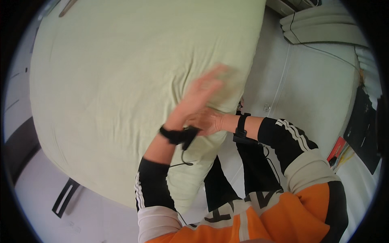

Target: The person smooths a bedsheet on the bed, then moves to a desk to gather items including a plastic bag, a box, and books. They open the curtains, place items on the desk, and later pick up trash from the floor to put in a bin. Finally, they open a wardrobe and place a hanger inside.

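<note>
A pale green sheet [115, 76] covers a mattress before me, with creases around my hands. My left hand [203, 88] is blurred over the sheet near the mattress's right edge, its fingers extended and apart, with nothing seen in it. Just below, my right hand [208, 120] lies low at the sheet near the mattress edge. Its fingers are partly hidden behind my left wrist, so its hold on the cloth cannot be told. Both wrists wear black straps with small devices and cables.
At the right stand a pale panel-like surface [319, 79], a grey-green folded cover [325, 30] with a thin cable, and a black flat item [361, 130]. A black slotted bracket-like piece [65, 197] is at lower left. A brown stick-like object [67, 7] lies at the top left.
</note>
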